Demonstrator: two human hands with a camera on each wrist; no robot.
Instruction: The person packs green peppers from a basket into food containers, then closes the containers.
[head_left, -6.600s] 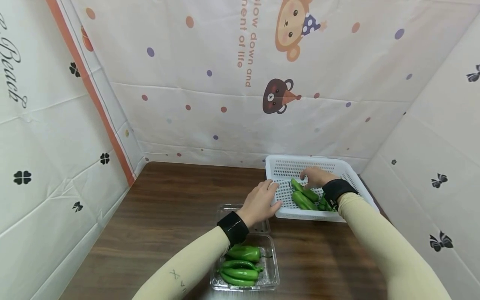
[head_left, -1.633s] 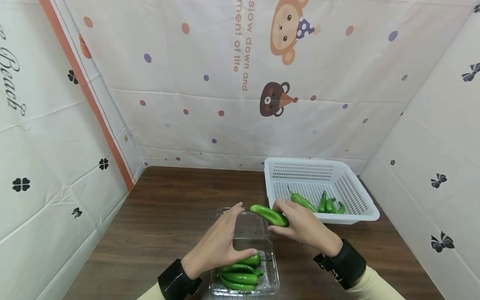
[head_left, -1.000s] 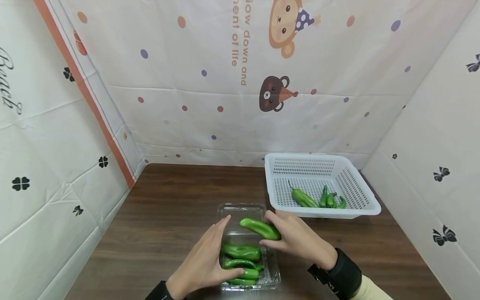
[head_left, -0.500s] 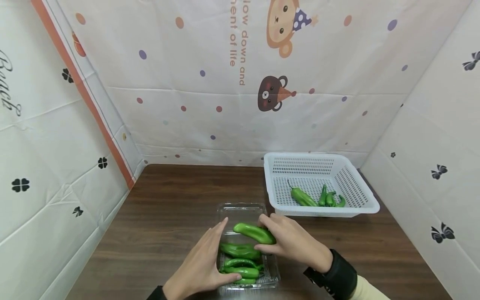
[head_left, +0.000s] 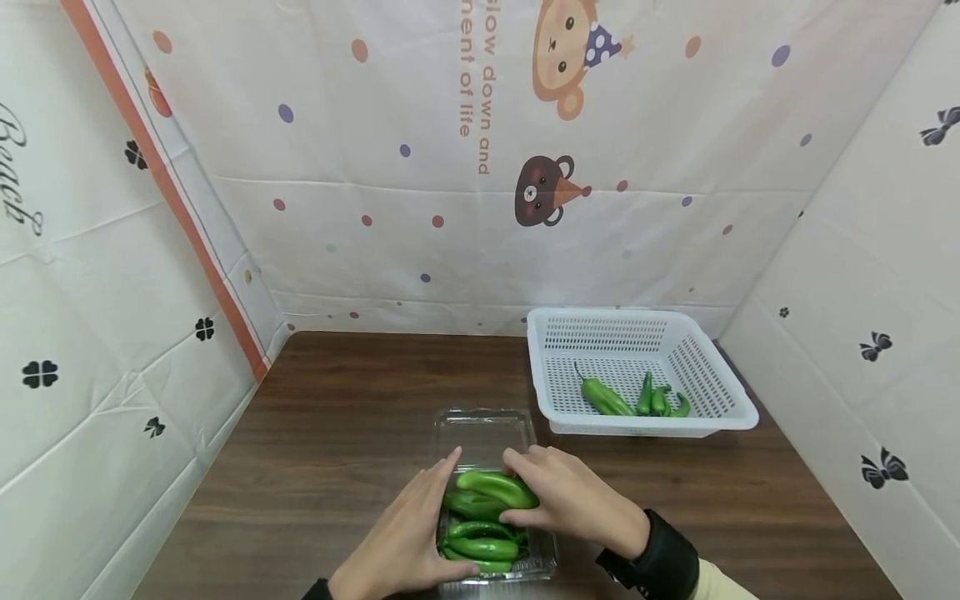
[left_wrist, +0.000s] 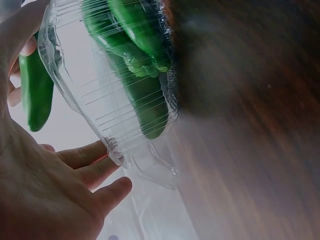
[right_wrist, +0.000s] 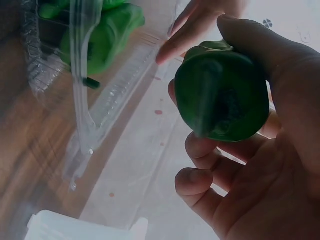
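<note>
My right hand (head_left: 573, 500) grips a thick green chili pepper (head_left: 498, 488) between thumb and fingers, just above a clear plastic box (head_left: 547, 562). In the right wrist view the pepper's stem end (right_wrist: 225, 95) faces the camera. Several green peppers (head_left: 483, 548) lie crosswise inside the box. Along its left side stands my left hand (head_left: 408, 529), fingers extended and thumb spread over the near peppers. The left wrist view has those fingertips (left_wrist: 97, 155) right at the box rim. The box's clear lid (head_left: 483, 432) lies folded back on the far side.
A white perforated basket (head_left: 622, 425) stands at the back right, with a larger pepper (head_left: 603, 396) and several small ones (head_left: 660, 400) in it. The brown wooden table (head_left: 360, 408) is bounded by patterned cloth walls (head_left: 360, 275).
The right hand has carried the pepper from the basket, left and down to over the box. My left hand has moved from the basket's edge to the box's left side.
</note>
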